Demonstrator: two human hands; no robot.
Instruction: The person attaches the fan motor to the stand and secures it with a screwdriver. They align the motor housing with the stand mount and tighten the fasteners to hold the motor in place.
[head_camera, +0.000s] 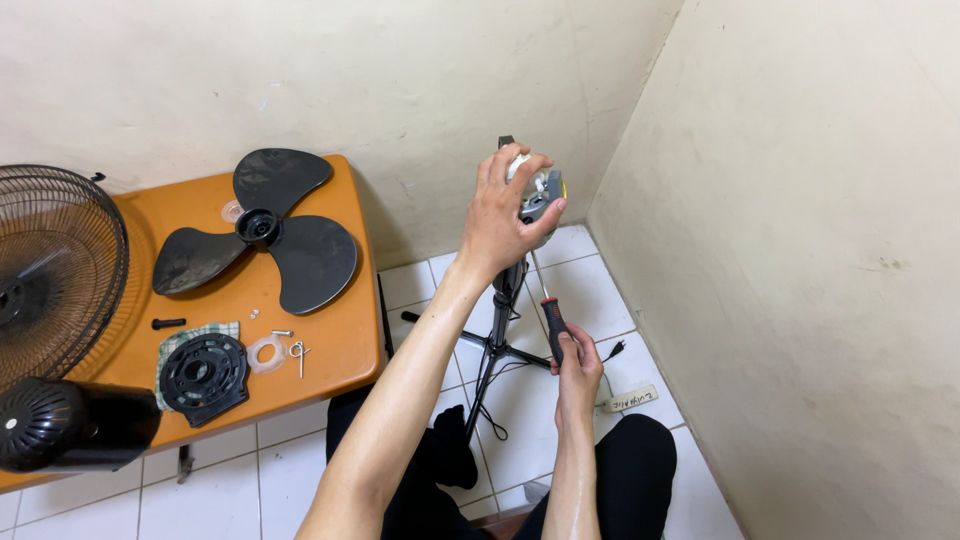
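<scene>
- Gripping the fan motor head (538, 192) from above, the left hand (505, 215) wraps its fingers around the casing, closed on it at about 12 o'clock from the middle of the view.
- Below it, at roughly 5 o'clock from that hand, the right hand (578, 372) is closed around the black-and-red handle of a screwdriver (549, 310), whose shaft points up toward the underside of the motor head.
- The motor head sits atop a dark stand pole (497, 330) with splayed legs resting on the floor (560, 300) of white tiles.
- The floor meets two cream plaster walls (800, 250) forming a corner at 1 o'clock.
- At 9 o'clock stands an orange worktop (335, 335) against the back wall.
- On it lie a dark three-blade fan propeller (262, 228), a black wire grille (50, 270) at its left edge, a black round vented cover (203, 375), a black motor housing cap (60, 425), a clear plastic ring (266, 352) and small screws (283, 333).
- A black power plug (617, 349) lies on the tiles near the right hand.
</scene>
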